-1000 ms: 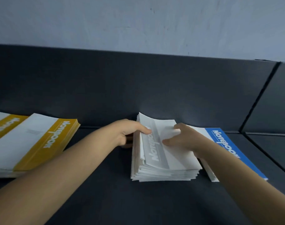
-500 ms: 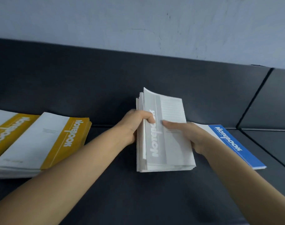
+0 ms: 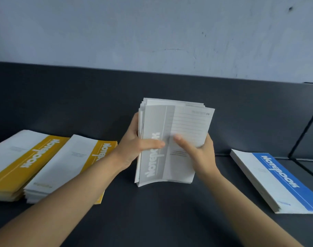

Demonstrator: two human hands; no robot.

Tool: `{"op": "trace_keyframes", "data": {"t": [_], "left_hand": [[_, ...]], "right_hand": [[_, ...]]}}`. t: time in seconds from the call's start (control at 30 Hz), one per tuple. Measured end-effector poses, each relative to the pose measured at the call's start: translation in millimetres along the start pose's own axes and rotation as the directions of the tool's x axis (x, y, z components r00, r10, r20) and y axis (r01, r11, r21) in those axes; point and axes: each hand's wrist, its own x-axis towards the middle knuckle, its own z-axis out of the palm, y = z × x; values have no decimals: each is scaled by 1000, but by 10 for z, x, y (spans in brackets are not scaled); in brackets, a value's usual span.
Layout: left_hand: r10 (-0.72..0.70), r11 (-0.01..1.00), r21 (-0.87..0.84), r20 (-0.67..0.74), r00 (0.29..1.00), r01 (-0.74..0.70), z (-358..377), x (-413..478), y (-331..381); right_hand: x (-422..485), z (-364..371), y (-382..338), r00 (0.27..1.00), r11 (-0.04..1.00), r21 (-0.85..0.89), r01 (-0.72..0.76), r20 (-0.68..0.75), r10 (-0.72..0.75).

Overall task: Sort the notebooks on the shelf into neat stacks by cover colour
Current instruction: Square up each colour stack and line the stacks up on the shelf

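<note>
**A:** Up front on the dark shelf (image 3: pixel 152 220), yellow stacks (image 3: pixel 45 166) left, blue stack (image 3: pixel 280 182) right. Sorted?

**B:** Mostly. Further back, left hand (image 3: pixel 134 148) and right hand (image 3: pixel 198 154) are both clamped round the grey notebooks (image 3: pixel 163 163), upright on edge (probably being squared). Those need laying down.

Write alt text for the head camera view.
Two bare hands, left hand and right hand, hold a stack of grey notebooks upright on a dark shelf. Two yellow notebook stacks lie to the left, a blue stack to the right.
</note>
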Motion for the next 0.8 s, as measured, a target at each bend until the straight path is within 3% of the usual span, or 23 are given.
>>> {"op": "trace_keyframes", "data": {"t": [0.1,0.3,0.43,0.5,0.57,0.63,0.7,0.8], "left_hand": [[13,999,-50,-34,999,-14,56,-60,-69],[65,986,-147,-84,994,-77,151,3,-188],[49,988,-143,-58,997,-57,159,-19,-248],[22,994,-107,-76,997,-30,184,-28,-233],[13,999,32,-140,990,-9,176,-16,-167],[-31,984,162,-221,975,68,132,23,-32],[-174,967,144,-241,955,212,26,119,60],[-421,890,126,-139,896,437,-120,205,10]], "right_hand": [[33,-54,-2,998,997,62,41,-41,-39],[65,-17,28,995,994,84,71,67,-77],[56,-8,66,995,992,92,83,44,-88],[36,24,72,995,994,57,91,36,-94],[22,33,41,995,995,28,91,24,-92],[33,28,-48,1000,997,72,4,25,-6],[80,35,-108,982,975,138,-173,101,160],[149,58,-50,906,916,-119,-383,144,397]]}}
